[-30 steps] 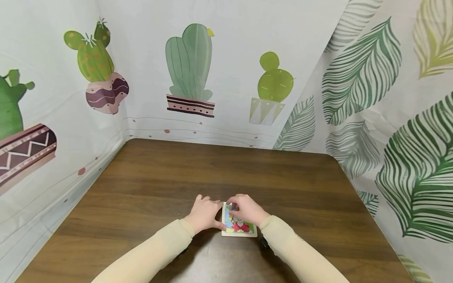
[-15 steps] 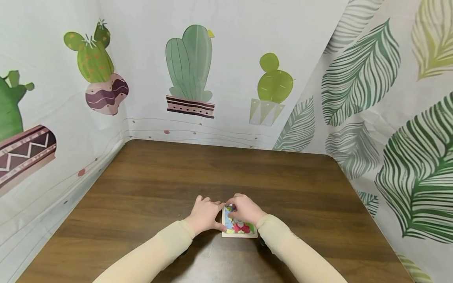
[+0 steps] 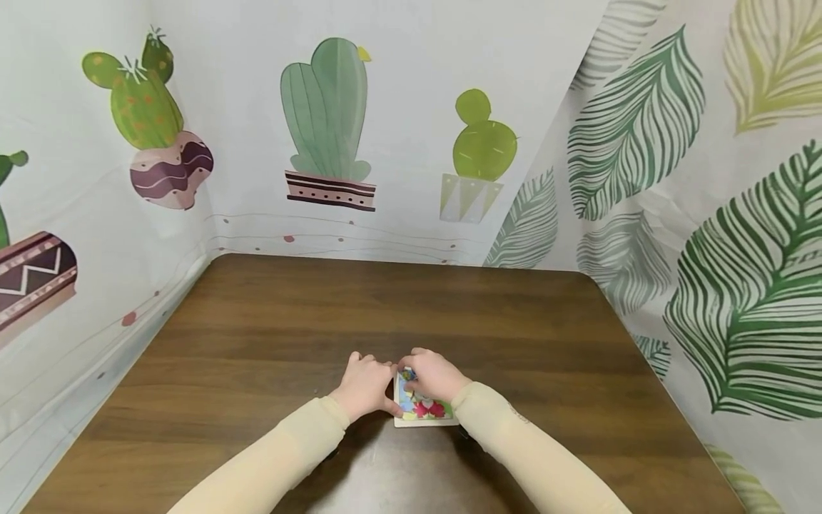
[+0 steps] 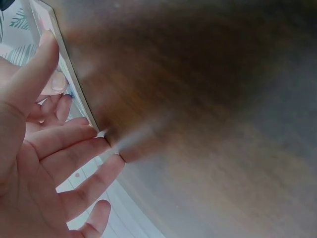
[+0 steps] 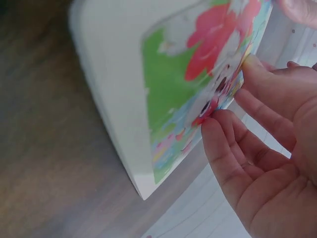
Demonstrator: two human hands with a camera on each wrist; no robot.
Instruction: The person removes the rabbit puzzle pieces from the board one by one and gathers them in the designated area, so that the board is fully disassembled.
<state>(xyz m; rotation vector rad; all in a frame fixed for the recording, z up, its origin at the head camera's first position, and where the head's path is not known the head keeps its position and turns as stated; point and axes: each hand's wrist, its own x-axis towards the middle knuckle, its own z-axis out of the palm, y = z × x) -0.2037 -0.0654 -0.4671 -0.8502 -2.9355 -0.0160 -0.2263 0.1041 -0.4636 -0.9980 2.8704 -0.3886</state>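
Note:
A small cream-bordered picture board (image 3: pixel 427 422) lies flat on the table near its front. My left hand (image 3: pixel 364 389) is at the board's left side, thumb on the near part of the border and fingers stretched toward the far-left corner. In the left wrist view the left hand's thumb (image 4: pixel 42 64) rests on the board's rim (image 4: pixel 74 82). My right hand (image 3: pixel 437 375) reaches over the picture from the right. Its bent fingers and thumb close around a small blue patch (image 3: pixel 407 373) at the far left; the right wrist view shows its fingertips (image 5: pixel 212 123) against the picture (image 5: pixel 163 79), partly hiding it.
The brown wooden table (image 3: pixel 385 307) extends around the board on all sides. Behind it hangs a pale cloth printed with cacti (image 3: pixel 327 121) and large leaves (image 3: pixel 636 128), which also runs along the left and right sides.
The head view has shifted slightly, so everything sits a little further left. Both hands keep nearly the same place on the board; the right hand's fingers have moved slightly over the picture.

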